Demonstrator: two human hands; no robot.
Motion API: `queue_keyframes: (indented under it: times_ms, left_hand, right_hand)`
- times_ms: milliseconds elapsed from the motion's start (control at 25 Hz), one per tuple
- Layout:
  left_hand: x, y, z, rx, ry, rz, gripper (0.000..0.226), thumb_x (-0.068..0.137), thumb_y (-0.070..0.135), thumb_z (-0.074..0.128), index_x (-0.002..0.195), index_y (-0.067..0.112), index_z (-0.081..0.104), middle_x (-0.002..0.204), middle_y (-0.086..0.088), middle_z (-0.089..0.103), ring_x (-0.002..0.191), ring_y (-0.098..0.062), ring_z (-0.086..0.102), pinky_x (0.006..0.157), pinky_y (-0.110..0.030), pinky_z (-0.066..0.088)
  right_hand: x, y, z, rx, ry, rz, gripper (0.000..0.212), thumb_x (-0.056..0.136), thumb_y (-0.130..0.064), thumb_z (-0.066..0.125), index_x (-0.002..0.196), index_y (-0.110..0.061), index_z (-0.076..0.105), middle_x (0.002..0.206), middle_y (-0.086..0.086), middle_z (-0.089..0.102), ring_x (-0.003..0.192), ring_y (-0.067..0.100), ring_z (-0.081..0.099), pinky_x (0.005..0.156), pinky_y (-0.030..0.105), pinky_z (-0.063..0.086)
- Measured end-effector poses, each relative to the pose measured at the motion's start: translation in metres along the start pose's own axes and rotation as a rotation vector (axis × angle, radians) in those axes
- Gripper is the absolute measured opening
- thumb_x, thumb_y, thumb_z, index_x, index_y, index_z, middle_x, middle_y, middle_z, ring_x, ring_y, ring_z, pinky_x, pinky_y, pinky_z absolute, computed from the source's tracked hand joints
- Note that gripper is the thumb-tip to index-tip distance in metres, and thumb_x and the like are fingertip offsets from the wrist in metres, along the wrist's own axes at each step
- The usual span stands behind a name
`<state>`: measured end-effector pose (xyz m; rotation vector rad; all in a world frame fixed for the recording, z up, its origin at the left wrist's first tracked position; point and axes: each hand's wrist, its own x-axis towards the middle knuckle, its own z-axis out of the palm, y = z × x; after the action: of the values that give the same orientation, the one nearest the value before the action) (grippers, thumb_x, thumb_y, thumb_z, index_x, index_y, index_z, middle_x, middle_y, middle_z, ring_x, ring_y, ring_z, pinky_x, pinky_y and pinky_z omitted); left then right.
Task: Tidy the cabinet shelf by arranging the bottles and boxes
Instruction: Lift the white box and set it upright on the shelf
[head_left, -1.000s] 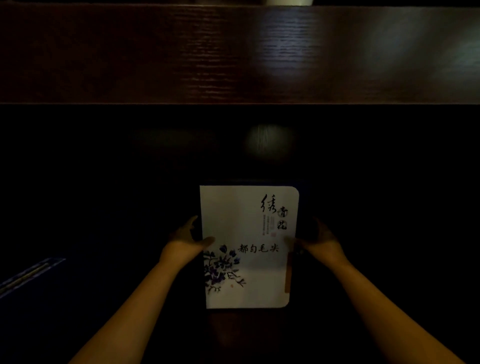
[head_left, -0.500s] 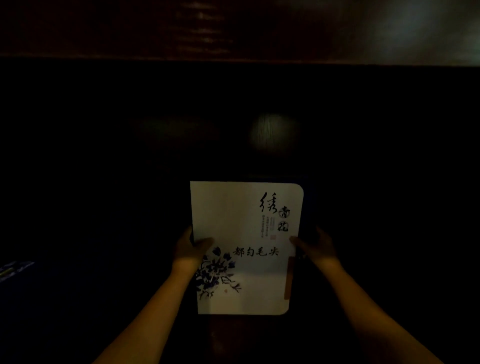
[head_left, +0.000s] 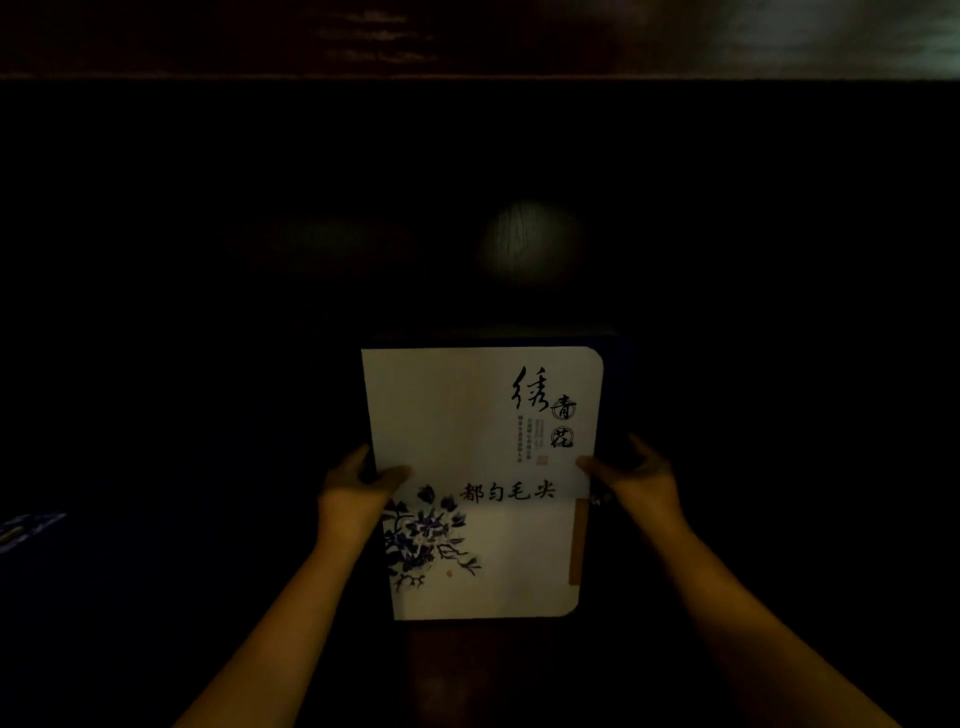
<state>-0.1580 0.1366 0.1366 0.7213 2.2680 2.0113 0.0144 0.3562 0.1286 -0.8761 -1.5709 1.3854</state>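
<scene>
A flat white box (head_left: 483, 447) with black calligraphy and a blue flower print sits in the middle of a very dark cabinet shelf, its dark blue sides barely showing. My left hand (head_left: 356, 491) grips its left edge, thumb over the white top. On the right edge, my right hand (head_left: 636, 480) holds it the same way. No bottles are visible in the darkness.
A dark wooden board (head_left: 363, 41) runs across the top of the view. A faint patterned blue edge (head_left: 26, 527) of another box shows at the far left. A dim light spot (head_left: 530, 244) glows on the shelf's back wall. Everything else is black.
The view has dropped lower into the shelf, so the wooden board has slid up. Both hands have closed more firmly on the box's sides; the box sits slightly lower in view.
</scene>
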Motion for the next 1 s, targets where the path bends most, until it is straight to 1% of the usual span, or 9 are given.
queue_keyframes:
  times_ms: [200, 320, 440, 480, 560, 640, 760, 880, 1000]
  left_hand:
    - [-0.027, -0.001, -0.017, 0.049, 0.018, 0.043, 0.055, 0.074, 0.010, 0.073, 0.125, 0.005, 0.053, 0.123, -0.018, 0.061, 0.105, -0.025, 0.059, 0.092, -0.032, 0.045]
    - [-0.045, 0.003, -0.023, 0.071, 0.032, 0.076, 0.049, 0.075, 0.006, 0.072, 0.121, 0.003, 0.056, 0.119, -0.020, 0.063, 0.103, -0.027, 0.060, 0.090, -0.033, 0.046]
    - [-0.064, 0.006, -0.030, 0.073, 0.031, 0.125, 0.045, 0.076, 0.005, 0.071, 0.119, 0.005, 0.058, 0.116, -0.019, 0.064, 0.103, -0.028, 0.061, 0.090, -0.035, 0.047]
    - [-0.068, 0.008, -0.032, 0.082, 0.028, 0.142, 0.046, 0.076, 0.005, 0.070, 0.120, 0.006, 0.058, 0.117, -0.018, 0.064, 0.104, -0.030, 0.061, 0.091, -0.037, 0.048]
    - [-0.078, 0.009, -0.038, 0.101, 0.027, 0.155, 0.049, 0.077, 0.006, 0.070, 0.123, 0.008, 0.056, 0.119, -0.017, 0.063, 0.106, -0.030, 0.060, 0.093, -0.039, 0.047]
    - [-0.089, 0.009, -0.043, 0.109, 0.026, 0.160, 0.050, 0.077, 0.007, 0.070, 0.125, 0.009, 0.055, 0.120, -0.016, 0.063, 0.107, -0.028, 0.059, 0.093, -0.037, 0.046]
    - [-0.103, 0.009, -0.050, 0.099, 0.030, 0.177, 0.051, 0.077, 0.007, 0.070, 0.125, 0.010, 0.054, 0.120, -0.017, 0.063, 0.108, -0.030, 0.059, 0.092, -0.035, 0.046]
    - [-0.115, 0.012, -0.056, 0.108, 0.022, 0.189, 0.050, 0.077, 0.009, 0.070, 0.125, 0.009, 0.054, 0.121, -0.016, 0.062, 0.109, -0.030, 0.059, 0.094, -0.036, 0.046]
    - [-0.129, 0.012, -0.060, 0.115, 0.028, 0.213, 0.050, 0.078, 0.011, 0.070, 0.125, 0.011, 0.055, 0.121, -0.015, 0.063, 0.108, -0.028, 0.059, 0.093, -0.035, 0.046]
  right_hand:
    - [-0.028, -0.002, -0.015, -0.023, -0.011, -0.066, 0.088, 0.067, -0.015, 0.081, 0.139, -0.007, 0.032, 0.138, 0.019, 0.046, 0.121, 0.031, 0.049, 0.089, 0.033, 0.045]
    - [-0.048, -0.003, -0.020, -0.030, -0.013, -0.103, 0.073, 0.069, -0.011, 0.078, 0.133, -0.010, 0.042, 0.131, 0.018, 0.054, 0.101, 0.022, 0.056, 0.071, 0.023, 0.049]
    - [-0.066, -0.004, -0.026, -0.012, -0.003, -0.113, 0.077, 0.069, -0.012, 0.078, 0.136, -0.011, 0.039, 0.135, 0.017, 0.050, 0.110, 0.026, 0.055, 0.075, 0.027, 0.046]
    - [-0.071, -0.005, -0.029, -0.005, -0.012, -0.124, 0.078, 0.069, -0.012, 0.079, 0.136, -0.012, 0.039, 0.135, 0.015, 0.051, 0.105, 0.021, 0.056, 0.075, 0.024, 0.047]
    - [-0.084, -0.006, -0.035, -0.016, -0.026, -0.158, 0.072, 0.070, -0.012, 0.078, 0.133, -0.012, 0.043, 0.129, 0.013, 0.055, 0.088, 0.007, 0.055, 0.063, 0.012, 0.049]
    - [-0.096, -0.006, -0.038, -0.037, -0.015, -0.180, 0.068, 0.071, -0.013, 0.077, 0.130, -0.013, 0.045, 0.126, 0.012, 0.057, 0.085, 0.006, 0.052, 0.053, 0.007, 0.044]
    - [-0.110, -0.006, -0.043, -0.038, -0.018, -0.192, 0.062, 0.071, -0.017, 0.077, 0.126, -0.017, 0.048, 0.122, 0.009, 0.059, 0.092, 0.013, 0.055, 0.056, 0.012, 0.047]
    - [-0.123, -0.006, -0.052, -0.047, -0.032, -0.224, 0.048, 0.071, -0.020, 0.076, 0.111, -0.028, 0.051, 0.109, -0.001, 0.059, 0.088, 0.012, 0.058, 0.058, 0.015, 0.051]
    - [-0.133, -0.006, -0.058, -0.072, -0.021, -0.219, 0.047, 0.072, -0.022, 0.075, 0.112, -0.026, 0.051, 0.105, -0.008, 0.056, 0.093, 0.014, 0.058, 0.070, 0.029, 0.055]
